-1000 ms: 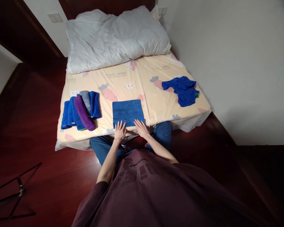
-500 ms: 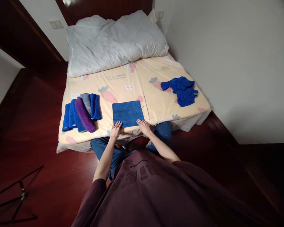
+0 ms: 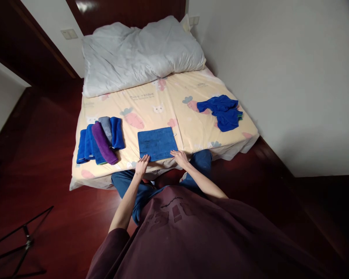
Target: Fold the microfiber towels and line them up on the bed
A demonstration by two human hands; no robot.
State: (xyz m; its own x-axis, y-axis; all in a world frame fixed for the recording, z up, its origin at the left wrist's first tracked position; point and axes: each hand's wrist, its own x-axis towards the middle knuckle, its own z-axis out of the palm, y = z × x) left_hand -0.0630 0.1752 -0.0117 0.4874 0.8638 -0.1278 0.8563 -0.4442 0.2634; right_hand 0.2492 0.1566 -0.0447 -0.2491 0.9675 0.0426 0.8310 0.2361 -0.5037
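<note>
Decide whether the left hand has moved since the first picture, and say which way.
Yes: the left hand has moved left, judged against the purple towel, which it is now nearer.

"Taking the flat, dark-blue rectangular cloth (image 3: pixel 157 141) as clock centre, how many flat ones?"

"One."

"At nine o'clock?"

"One long purple fabric roll (image 3: pixel 103 142), one grey fabric roll (image 3: pixel 105 125), at least three bright-blue fabric rolls (image 3: pixel 117 133); overlap hides the exact number."

"Two o'clock?"

"One crumpled bright-blue fabric heap (image 3: pixel 227 120); pieces uncountable."

"Twelve?"

"One bulky white quilt (image 3: pixel 142 56)."

"Hands?"

"Two: left hand (image 3: pixel 141 166) at seven, right hand (image 3: pixel 180 159) at four."
</note>
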